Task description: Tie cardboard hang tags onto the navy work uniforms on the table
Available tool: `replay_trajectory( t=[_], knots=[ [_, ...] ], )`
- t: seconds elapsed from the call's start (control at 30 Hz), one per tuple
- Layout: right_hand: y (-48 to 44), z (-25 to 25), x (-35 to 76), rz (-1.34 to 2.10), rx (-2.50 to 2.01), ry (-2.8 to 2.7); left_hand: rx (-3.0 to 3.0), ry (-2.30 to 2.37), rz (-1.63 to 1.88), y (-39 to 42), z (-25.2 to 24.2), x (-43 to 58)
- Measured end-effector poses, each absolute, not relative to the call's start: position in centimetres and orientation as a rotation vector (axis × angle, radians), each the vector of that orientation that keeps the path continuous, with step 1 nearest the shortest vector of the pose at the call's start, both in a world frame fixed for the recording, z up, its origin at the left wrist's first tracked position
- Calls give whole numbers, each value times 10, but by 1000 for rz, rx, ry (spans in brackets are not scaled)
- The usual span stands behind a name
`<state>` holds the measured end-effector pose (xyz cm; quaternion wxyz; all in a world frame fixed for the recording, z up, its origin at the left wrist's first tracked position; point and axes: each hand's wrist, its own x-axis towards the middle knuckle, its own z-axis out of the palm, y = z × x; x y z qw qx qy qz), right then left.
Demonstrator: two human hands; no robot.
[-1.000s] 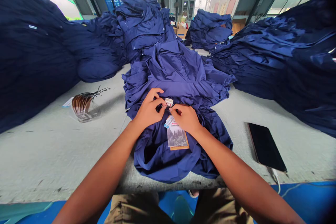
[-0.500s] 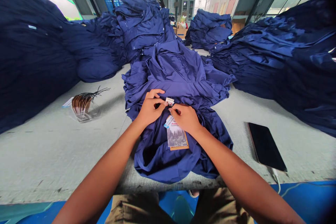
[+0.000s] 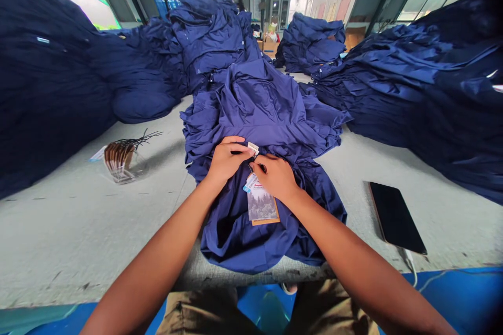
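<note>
A navy blue garment [image 3: 259,110] lies on top of a stack in front of me on the grey table [image 3: 78,220]. My left hand [image 3: 227,159] pinches the garment's small white sewn-in label [image 3: 253,147]. My right hand [image 3: 275,177] is closed in a pinch right beside it, on the string of a paper hang tag [image 3: 261,201] that lies on the cloth below my fingers. The two hands nearly touch at the label.
A clear holder of brown hang tags with black strings [image 3: 121,154] stands at the left. A black phone [image 3: 396,217] with a cable lies at the right. Tall heaps of navy garments [image 3: 412,89] ring the table on the left, back and right.
My hands have drawn slightly closer together at the label. The whole view has shifted a little; nothing else has moved.
</note>
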<state>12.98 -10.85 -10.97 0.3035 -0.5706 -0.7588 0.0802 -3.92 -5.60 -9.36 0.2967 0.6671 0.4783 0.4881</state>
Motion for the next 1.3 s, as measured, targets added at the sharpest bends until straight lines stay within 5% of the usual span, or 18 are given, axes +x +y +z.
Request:
replay_trajectory(
  t=[0.57, 0.93, 1.3],
  knots=[
    [-110, -110, 141, 216, -904, -1910, 1757, 1074, 1467, -67, -90, -44],
    [-114, -100, 153, 686, -807, -1443, 2059, 980, 1580, -103, -63, -33],
    [-121, -103, 145, 514, -905, -1679, 1167, 765, 1463, -110, -89, -31]
  ],
)
